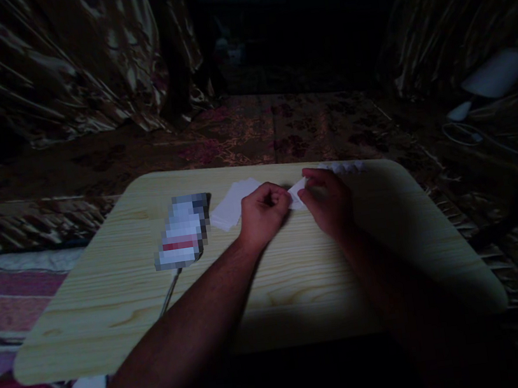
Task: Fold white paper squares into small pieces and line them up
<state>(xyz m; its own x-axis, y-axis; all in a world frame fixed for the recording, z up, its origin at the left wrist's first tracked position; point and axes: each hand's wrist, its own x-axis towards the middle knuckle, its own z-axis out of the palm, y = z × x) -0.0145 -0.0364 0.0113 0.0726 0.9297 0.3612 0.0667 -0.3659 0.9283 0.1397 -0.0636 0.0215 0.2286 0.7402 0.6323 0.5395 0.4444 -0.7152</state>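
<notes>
Both my hands meet near the far middle of a light wooden table (111,305). My left hand (262,213) is closed, pinching one end of a small white piece of paper (296,194). My right hand (327,200) pinches the other end of it, fingers pressed together. A small stack of white paper sheets (231,204) lies just left of my left hand. Beyond my right hand sit several small white folded pieces (345,168) in a row near the table's far edge.
A blurred-out phone (181,232) lies on the table's left part with a cable (169,293) running off the near edge. Patterned cloth (278,127) covers the floor beyond. A white object (495,74) and cord lie at the far right. The room is dark.
</notes>
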